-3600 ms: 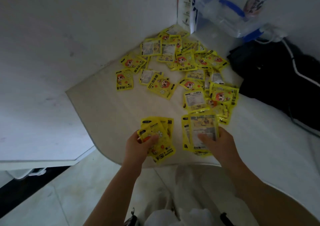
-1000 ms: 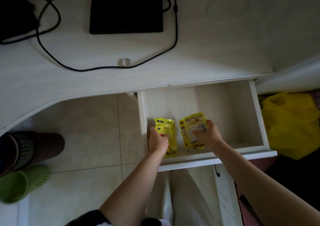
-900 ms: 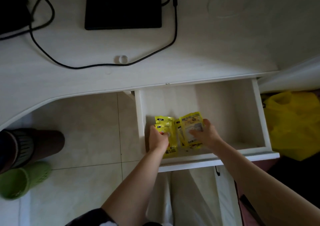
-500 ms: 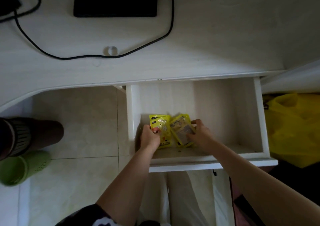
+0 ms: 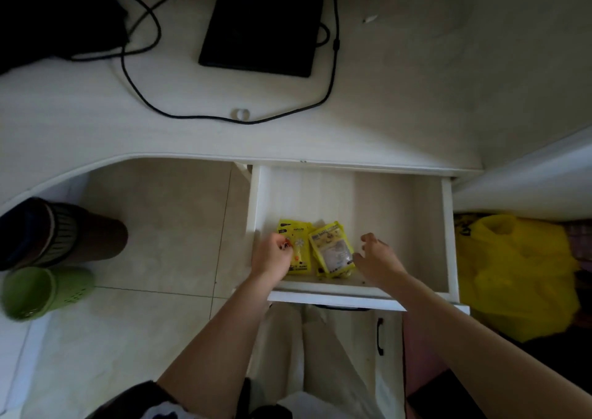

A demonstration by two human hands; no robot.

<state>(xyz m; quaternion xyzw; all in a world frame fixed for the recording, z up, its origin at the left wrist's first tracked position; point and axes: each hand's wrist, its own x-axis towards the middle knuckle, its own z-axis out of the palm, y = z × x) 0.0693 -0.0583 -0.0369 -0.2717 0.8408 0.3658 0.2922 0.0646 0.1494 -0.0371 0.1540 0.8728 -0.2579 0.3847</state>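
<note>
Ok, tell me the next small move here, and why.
Probably let the left hand release its packet stack: both stacks lie in the drawer, and the right hand is open beside the right stack.

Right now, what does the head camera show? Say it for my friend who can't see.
In an open white drawer, the left hand grips one stack of yellow packets, while the right hand hovers open beside a second stack. On the desk above lie a black box and a cable.
</note>
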